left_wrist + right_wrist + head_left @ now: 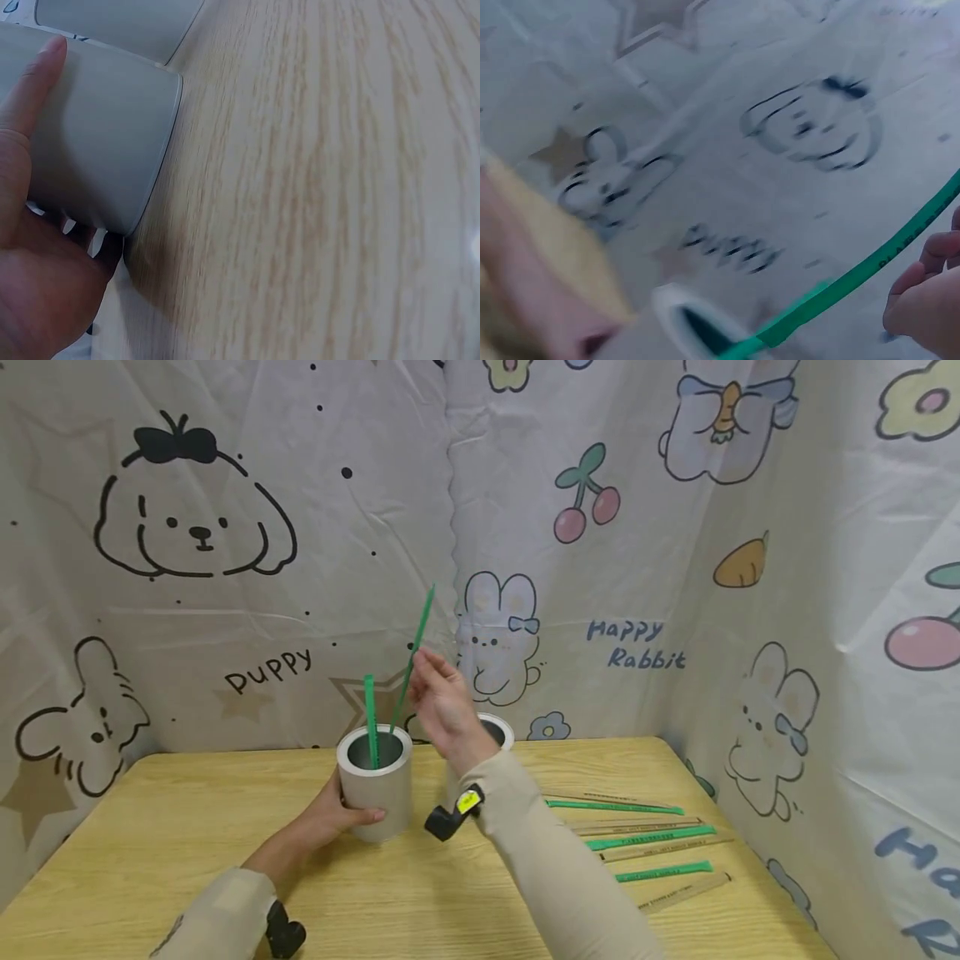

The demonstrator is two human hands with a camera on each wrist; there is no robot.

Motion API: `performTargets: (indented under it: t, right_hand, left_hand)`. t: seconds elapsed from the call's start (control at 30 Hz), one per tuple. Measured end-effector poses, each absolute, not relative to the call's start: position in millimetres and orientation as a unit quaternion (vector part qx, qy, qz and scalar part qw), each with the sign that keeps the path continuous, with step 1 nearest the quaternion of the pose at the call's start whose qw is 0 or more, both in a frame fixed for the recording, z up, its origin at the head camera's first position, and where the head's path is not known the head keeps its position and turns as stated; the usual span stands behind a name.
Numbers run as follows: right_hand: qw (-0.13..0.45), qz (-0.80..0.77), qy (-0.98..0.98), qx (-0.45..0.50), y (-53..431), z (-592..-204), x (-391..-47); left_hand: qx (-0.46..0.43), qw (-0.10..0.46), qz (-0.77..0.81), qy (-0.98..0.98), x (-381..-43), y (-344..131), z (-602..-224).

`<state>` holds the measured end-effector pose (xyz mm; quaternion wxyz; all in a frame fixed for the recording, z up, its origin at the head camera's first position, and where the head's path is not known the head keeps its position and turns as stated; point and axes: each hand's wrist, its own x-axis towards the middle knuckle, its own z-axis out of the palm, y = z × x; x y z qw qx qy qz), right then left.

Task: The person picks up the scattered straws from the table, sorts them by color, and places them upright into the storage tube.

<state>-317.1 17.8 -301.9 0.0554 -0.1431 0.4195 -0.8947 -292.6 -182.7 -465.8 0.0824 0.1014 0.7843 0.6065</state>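
My left hand (318, 822) grips a light grey cylindrical holder (390, 806) standing on the table, thumb across its front and fingers round its far side. Inside, one green wrapped straw (371, 714) stands nearly upright. My right hand (450, 710) pinches another green wrapped straw (423, 620) above the holder; it slants, its lower end at the rim. Dark print runs along this straw (870, 268) in the right wrist view. Behind my right hand, a second grey holder (504, 728) is partly hidden.
Several green straws (652, 839) and brown wrapped straws (686, 893) lie side by side on the right of the wooden table (187, 827). A patterned cloth (375, 485) hangs behind the table and along its sides.
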Motion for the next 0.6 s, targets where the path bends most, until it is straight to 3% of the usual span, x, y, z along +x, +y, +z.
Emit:
performTargets:
  t: [0.17, 0.3, 0.47, 0.6]
  right_hand:
    - [0.068, -0.837, 0.528, -0.125, 2.4, -333.6, -321.4]
    - [0.008, -0.758, 0.638, -0.133, 26.7, -330.3, -323.5]
    - [-0.062, -0.655, 0.737, -0.159, 99.3, -320.9, -334.5]
    - [-0.055, -0.530, 0.826, -0.183, 179.6, -346.1, -345.8]
  left_hand:
    - [0.104, 0.083, 0.602, 0.788, -292.5, -179.7, -464.0]
    - [0.092, 0.087, 0.599, 0.790, -291.1, -180.2, -463.8]
    - [0.081, 0.091, 0.592, 0.797, -289.2, -181.7, -464.2]
    - [0.079, 0.092, 0.585, 0.802, -290.6, -180.9, -464.1]
